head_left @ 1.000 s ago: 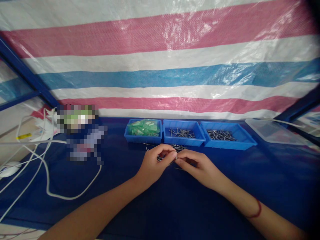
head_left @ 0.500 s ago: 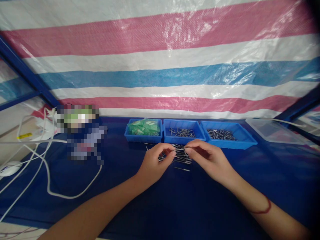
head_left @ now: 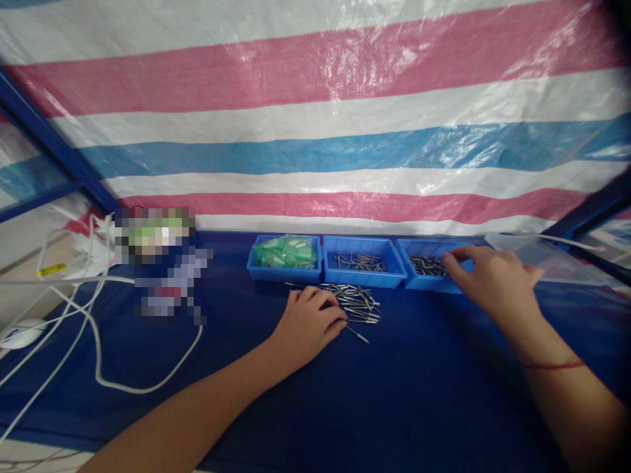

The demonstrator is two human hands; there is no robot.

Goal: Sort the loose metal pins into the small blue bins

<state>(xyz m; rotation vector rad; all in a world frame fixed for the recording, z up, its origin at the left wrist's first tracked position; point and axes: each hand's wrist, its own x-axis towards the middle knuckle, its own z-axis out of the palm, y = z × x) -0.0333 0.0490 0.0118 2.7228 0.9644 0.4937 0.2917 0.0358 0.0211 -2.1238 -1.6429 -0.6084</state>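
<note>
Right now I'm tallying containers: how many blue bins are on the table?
3, in a row along the table's back: the left bin holds green packaging, the middle bin metal pins, and the right bin, partly hidden by the right hand, metal pieces.

"What's behind the surface?"
"A glossy sheet with pink, white and blue stripes."
"And on the left?"
"White cables looping about, a rounded white object, a small yellow label."
"Far right?"
"Some translucent plastic, near a blue post."
</note>
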